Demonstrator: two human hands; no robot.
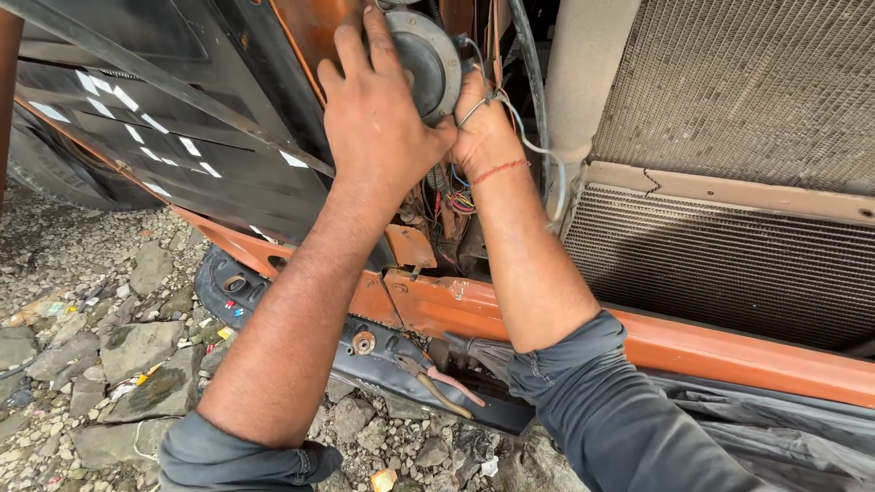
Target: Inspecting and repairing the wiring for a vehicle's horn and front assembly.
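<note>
Gripping a round grey metal horn (427, 56), both hands grimy

Below my arms a pair of pliers with faded red handles (437, 381) on the dark metal bumper (273, 296), dusty finned radiator grille (729, 264) to my right, grey broken stones (128, 355) littering the ground.

Both bare forearms reach up and away from the near edge, dark grey sleeves pushed back to the elbows. The left hand (378, 118) is raised with its back showing, fingers spread and curled forward, thumb pointing right. The right hand (483, 128) sits just beside it on the right, wrist bent, fingers mostly hidden, touching the left thumb.
</note>
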